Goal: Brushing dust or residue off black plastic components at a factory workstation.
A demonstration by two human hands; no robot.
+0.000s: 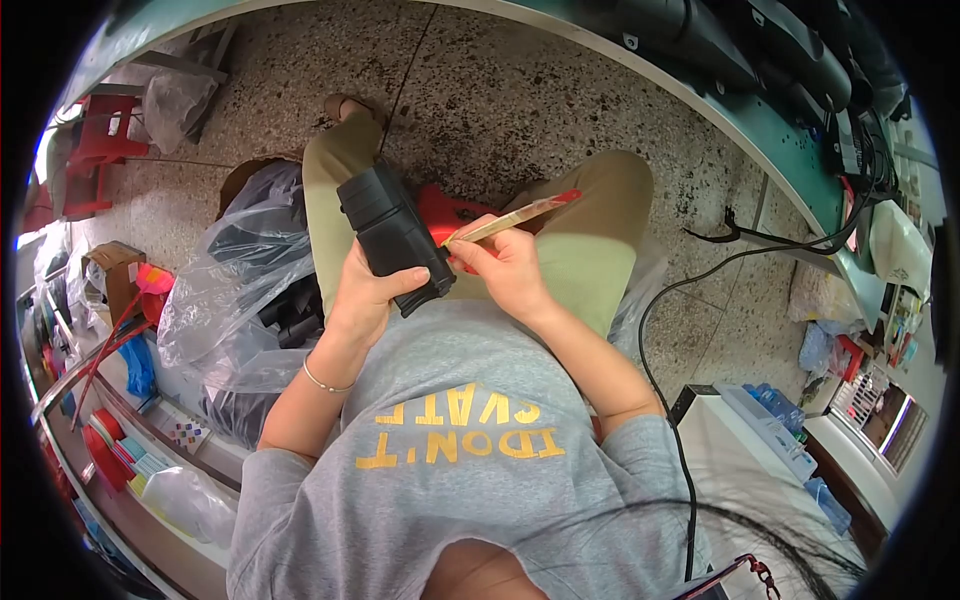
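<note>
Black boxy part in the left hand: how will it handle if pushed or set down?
The black boxy part is probably stiff, given its crisp, straight edges. It looks manageable in weight, as the left hand seems to support it alone. Its flat faces suggest sliding over rolling.

There were two hands (pixel 508 268), one black case (pixel 385 225), one slim tool (pixel 522 215), one bracelet (pixel 325 385) and, far off, one shoe (pixel 352 105).
</note>
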